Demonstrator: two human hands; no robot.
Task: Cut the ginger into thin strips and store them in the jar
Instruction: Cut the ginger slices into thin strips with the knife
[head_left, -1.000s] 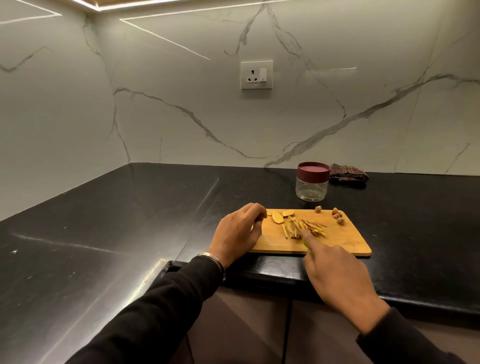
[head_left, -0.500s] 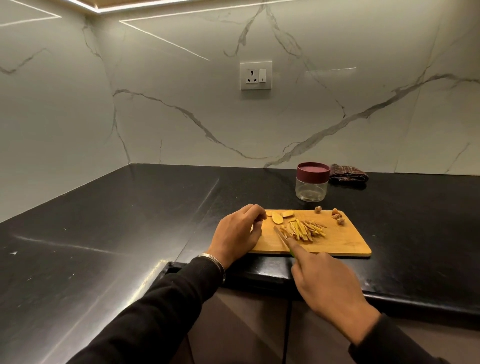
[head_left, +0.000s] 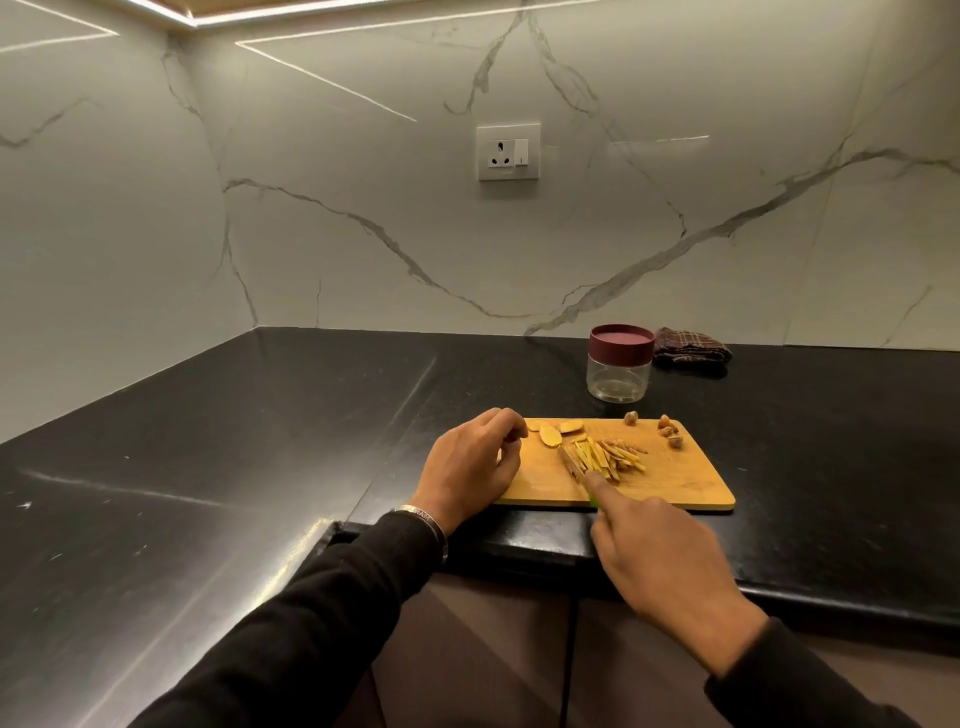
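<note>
On the cutting board (head_left: 670, 483), ginger strips (head_left: 610, 457) just beyond right hand (head_left: 660, 561) fingers gripping knife (head_left: 574, 465), left hand (head_left: 470, 467) loosely curled.

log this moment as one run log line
right hand: holds green-handled knife at ginger strips | left hand: on wooden board | maroon-lidded jar: closed

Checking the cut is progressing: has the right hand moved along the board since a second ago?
Yes. The right hand with its knife has shifted left along the cutting board, to the left edge of the ginger strips.
</note>
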